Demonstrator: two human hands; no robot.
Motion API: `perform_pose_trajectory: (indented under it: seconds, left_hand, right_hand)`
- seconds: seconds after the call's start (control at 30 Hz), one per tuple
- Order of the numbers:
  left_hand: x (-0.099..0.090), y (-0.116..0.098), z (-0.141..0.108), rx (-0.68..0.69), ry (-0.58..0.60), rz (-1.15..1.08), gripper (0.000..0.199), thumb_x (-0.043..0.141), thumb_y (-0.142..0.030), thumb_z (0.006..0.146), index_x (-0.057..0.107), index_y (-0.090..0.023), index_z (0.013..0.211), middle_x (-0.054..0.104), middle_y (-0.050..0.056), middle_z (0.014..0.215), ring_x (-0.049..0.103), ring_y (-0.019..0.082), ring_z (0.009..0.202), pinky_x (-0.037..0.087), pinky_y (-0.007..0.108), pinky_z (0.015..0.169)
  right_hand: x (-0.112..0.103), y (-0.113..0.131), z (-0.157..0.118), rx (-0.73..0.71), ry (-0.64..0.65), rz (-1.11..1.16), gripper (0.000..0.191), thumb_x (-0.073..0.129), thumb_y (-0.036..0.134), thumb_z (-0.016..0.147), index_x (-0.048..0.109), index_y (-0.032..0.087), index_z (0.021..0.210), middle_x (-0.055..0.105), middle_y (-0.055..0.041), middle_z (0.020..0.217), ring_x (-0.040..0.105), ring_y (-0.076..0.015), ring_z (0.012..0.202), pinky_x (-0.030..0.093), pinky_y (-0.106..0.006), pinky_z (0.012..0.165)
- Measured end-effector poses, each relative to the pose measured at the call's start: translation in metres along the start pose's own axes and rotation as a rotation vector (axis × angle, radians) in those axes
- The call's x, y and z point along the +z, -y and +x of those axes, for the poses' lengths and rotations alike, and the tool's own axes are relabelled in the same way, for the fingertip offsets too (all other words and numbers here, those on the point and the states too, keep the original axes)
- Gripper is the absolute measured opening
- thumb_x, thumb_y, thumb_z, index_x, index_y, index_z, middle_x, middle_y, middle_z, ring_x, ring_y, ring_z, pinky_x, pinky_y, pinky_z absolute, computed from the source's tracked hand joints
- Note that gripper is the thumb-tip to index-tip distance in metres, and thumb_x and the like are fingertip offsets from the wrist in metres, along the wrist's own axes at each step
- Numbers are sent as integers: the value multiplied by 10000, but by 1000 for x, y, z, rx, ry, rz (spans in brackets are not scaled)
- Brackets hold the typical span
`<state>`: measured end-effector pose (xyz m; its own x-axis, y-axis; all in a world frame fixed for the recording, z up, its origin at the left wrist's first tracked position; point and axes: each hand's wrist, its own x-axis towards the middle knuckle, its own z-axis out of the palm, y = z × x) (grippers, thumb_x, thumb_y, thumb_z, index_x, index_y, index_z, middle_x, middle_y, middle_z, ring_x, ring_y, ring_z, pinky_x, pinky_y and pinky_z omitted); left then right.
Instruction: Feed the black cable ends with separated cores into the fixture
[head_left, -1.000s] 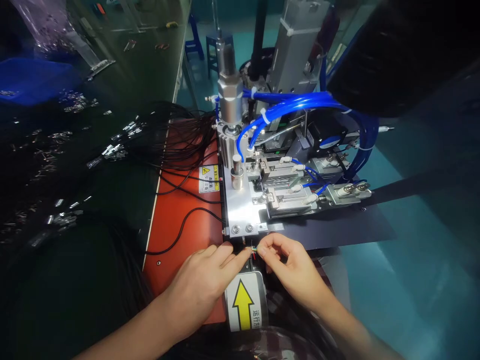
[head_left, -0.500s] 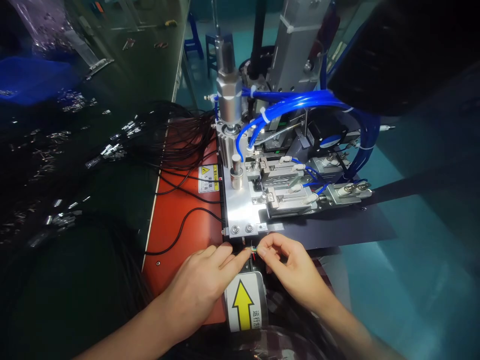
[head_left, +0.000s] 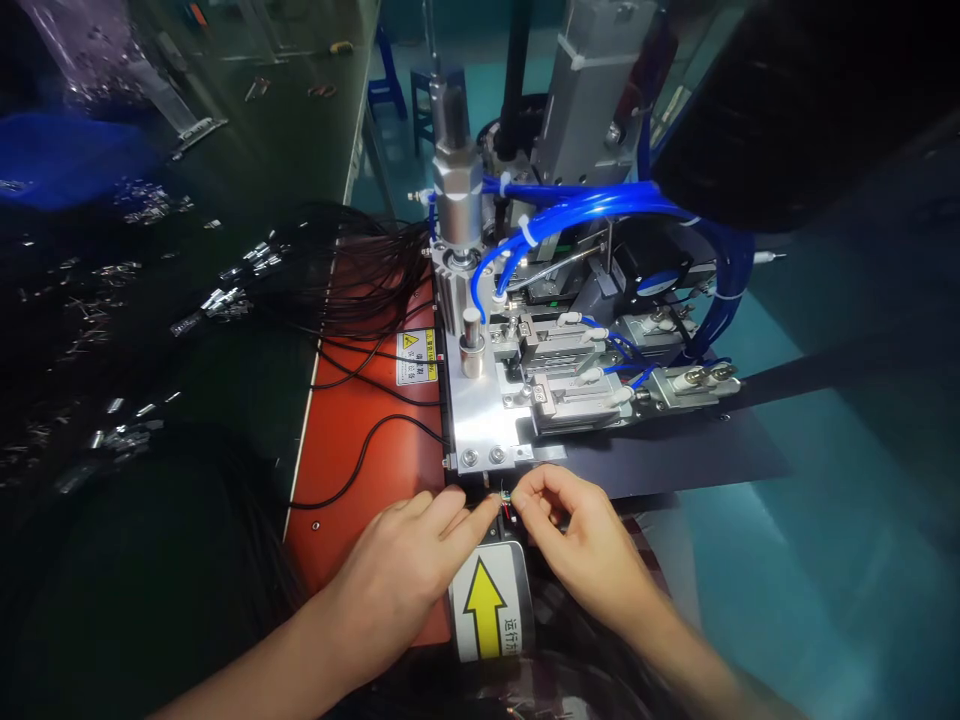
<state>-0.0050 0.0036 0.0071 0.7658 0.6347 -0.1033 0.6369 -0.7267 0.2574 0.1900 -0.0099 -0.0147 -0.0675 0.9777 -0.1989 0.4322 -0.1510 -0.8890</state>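
Note:
My left hand (head_left: 416, 550) is closed, its fingertips pressed together at a little bunch of thin coloured wires (head_left: 505, 501). From the other side my right hand (head_left: 581, 530) pinches the same wires between thumb and forefinger. Red, green and pale strands show in the narrow gap between the hands. The cable they belong to is hidden by my left fingers. Both hands are right at the front edge of a machine's silvery metal plate (head_left: 480, 425), above a feed part labelled with a yellow arrow (head_left: 487, 605).
Black cables (head_left: 367, 270) run across the red machine base (head_left: 360, 460) on the left. Shiny metal-ended cable bundles (head_left: 225, 300) lie on the dark table beside a blue bin (head_left: 67, 160). Pneumatic cylinders (head_left: 577, 395) and blue air hoses (head_left: 600, 200) stand just beyond my hands.
My hands keep nearly the same place. The right fingertips shift very slightly left along the wires, and a small pale end now shows below them.

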Motion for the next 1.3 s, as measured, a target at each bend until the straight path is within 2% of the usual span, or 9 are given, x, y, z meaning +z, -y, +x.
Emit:
perform_pose_trajectory:
  seconds: [0.2,0.4,0.53,0.6,0.7,0.87,1.03,1.2,1.3]
  left_hand:
    - [1,1,1,-1,9,-1,473,390,-47,874,364,-161,1332,565,49,891,548,199,706,514,349,600]
    - [-1,0,0,-6,7,18,461,377,-57,876,390,-166,1323,581,52,882,553,188,703,506,324,607]
    - [-1,-1,0,-4,-2,18,438,366,-71,887,406,-163,1313,588,56,881,555,184,698,502,313,606]
    - [-1,-1,1,1,-8,26,436,365,-72,887,408,-162,1312,586,55,876,554,186,694,499,312,600]
    - [0,0,1,5,-6,37,458,371,-58,879,395,-166,1324,583,53,873,553,185,695,493,309,602]
    - [-1,0,1,-3,3,44,463,383,-57,873,398,-163,1323,581,48,872,551,187,689,492,314,591]
    - [-2,0,2,11,13,50,474,369,-34,858,406,-151,1316,583,59,879,551,189,695,496,315,600]
    - [-1,0,1,6,18,69,489,349,-26,852,407,-161,1318,587,57,874,553,184,681,500,311,594]
    - [-1,0,1,6,9,56,489,357,-28,851,412,-163,1318,591,56,868,557,183,679,502,309,592]
  right_hand:
    - [-1,5,0,-62,-22,-149,160,485,184,862,521,201,707,564,5,665,519,-150,594,391,-254,550]
    - [-1,5,-2,-41,3,-116,147,478,190,870,515,205,728,556,0,668,521,-153,600,368,-239,488]
    - [-1,6,-2,-75,-19,-163,150,469,187,867,504,209,723,558,-12,702,526,-165,635,387,-258,543]
    - [-1,7,-1,-30,10,-114,152,470,201,864,502,210,715,555,-10,688,524,-165,621,396,-261,549]
    - [0,7,0,118,108,61,168,450,242,874,492,209,715,511,17,599,506,-151,539,399,-250,497]
    - [3,7,-1,28,-40,-72,149,474,224,846,493,210,699,526,4,665,498,-158,586,388,-270,545]
    - [2,4,2,215,128,242,181,483,303,867,503,202,718,494,38,555,514,-145,508,399,-253,498]
    - [2,-1,2,163,107,271,189,496,324,880,520,199,739,527,31,571,536,-149,530,413,-256,520]
    - [2,-1,2,106,79,214,184,488,294,887,521,198,734,523,26,600,530,-146,542,419,-253,526]
